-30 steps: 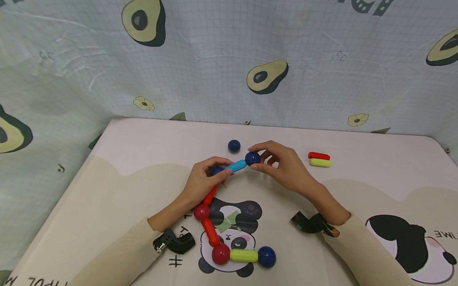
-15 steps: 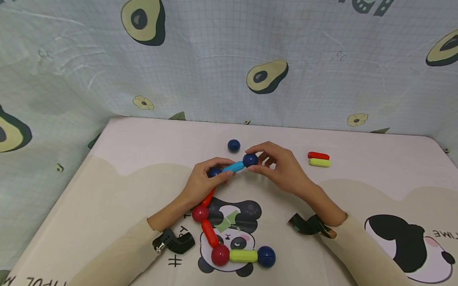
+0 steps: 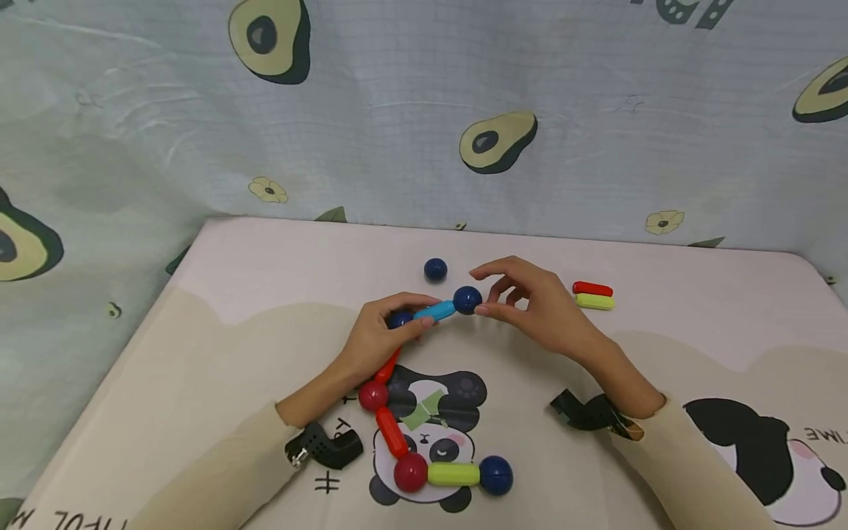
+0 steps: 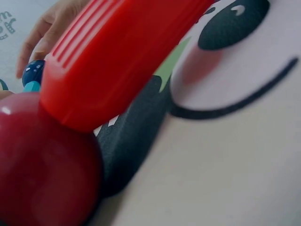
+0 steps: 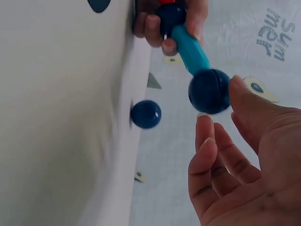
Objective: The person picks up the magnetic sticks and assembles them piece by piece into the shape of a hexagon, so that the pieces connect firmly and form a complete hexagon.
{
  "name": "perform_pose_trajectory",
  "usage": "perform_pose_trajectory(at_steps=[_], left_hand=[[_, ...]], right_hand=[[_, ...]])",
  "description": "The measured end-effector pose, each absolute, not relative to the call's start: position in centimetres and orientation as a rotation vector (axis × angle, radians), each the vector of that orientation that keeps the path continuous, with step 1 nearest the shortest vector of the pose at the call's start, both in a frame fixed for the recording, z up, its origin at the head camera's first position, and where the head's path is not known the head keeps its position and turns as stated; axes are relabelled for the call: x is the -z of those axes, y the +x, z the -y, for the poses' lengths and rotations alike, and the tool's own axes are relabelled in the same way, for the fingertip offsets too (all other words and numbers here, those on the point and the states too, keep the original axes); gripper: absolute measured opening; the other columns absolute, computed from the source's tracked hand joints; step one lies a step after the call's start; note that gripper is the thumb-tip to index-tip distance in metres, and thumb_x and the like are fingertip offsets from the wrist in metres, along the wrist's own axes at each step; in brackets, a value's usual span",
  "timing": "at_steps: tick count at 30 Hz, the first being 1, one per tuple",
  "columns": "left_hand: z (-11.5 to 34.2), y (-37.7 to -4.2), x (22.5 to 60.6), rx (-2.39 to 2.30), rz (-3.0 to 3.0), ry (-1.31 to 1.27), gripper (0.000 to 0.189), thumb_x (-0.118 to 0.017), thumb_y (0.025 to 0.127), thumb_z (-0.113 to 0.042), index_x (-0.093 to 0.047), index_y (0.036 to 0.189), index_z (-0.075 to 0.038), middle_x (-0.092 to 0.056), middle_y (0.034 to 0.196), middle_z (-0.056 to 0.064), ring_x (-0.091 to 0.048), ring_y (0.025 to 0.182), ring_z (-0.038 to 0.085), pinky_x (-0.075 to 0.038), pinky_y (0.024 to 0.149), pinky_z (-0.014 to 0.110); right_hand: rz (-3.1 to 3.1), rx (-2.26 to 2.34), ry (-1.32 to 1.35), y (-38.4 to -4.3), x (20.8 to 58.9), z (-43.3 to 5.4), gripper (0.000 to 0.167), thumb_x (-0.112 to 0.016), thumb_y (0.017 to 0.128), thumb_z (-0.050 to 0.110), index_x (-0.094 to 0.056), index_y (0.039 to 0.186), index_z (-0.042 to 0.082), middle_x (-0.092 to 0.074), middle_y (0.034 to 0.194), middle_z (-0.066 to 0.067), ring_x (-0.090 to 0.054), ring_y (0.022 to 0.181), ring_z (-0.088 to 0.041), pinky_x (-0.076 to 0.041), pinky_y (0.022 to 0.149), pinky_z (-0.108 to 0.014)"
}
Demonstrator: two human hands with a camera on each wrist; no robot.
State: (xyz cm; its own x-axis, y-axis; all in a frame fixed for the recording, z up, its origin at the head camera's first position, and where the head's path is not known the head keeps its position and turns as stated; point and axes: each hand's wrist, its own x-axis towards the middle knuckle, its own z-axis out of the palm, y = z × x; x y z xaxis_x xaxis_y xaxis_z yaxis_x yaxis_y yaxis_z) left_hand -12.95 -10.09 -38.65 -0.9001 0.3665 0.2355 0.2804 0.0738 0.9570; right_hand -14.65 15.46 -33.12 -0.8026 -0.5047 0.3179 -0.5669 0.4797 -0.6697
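So, in the left hand [image 3: 380,331] a light blue plastic rod [image 3: 436,311] was pinched between thumb and fingers, raised above the table [image 3: 695,294]. Its long axis was slanted, with one end pointed back at the left palm and the other aimed rightwards and a bit away from the person. That far end was capped by a glossy dark blue plastic ball [image 3: 467,299]. The right hand [image 3: 539,309] was kept pretty wide: the thumb was placed right at the ball's edge (real contact can't quite be told), while the index finger was held apart from it.

At the rod's near end a second dark blue ball [image 3: 400,319] was partly covered by the left fingers. From there the chain was continued towards the person: red rod [image 3: 389,366], dark red ball [image 3: 374,395], another red rod [image 3: 392,433], another dark red ball [image 3: 411,472], then a lime rod [image 3: 453,474] pointed right, ended by a dark blue ball [image 3: 496,475]. The left wrist view was mostly blocked by red parts.

Beyond the hands, a loose dark blue ball [image 3: 435,269] was seen on the table, and a short red rod [image 3: 592,288] and lime one [image 3: 594,301] were laid side by side, off to the right.
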Motion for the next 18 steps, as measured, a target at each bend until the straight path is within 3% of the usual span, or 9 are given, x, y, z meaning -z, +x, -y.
perform_pose_trajectory(at_steps=[18], left_hand=[[9.9,-13.0,38.7,-1.947,-2.256,0.697,0.024,-0.065,0.091,-0.008,-0.067,0.115,-0.006,-0.065,0.097,0.007,-0.06,0.07,0.025,-0.049,0.066,0.027]], right_hand=[[2.694,-0.939,0.669,-13.5,33.6,-25.0,0.032,-0.075,0.082,0.007,-0.067,0.112,0.016,-0.064,0.095,0.003,-0.053,0.081,-0.004,-0.045,0.068,-0.013]])
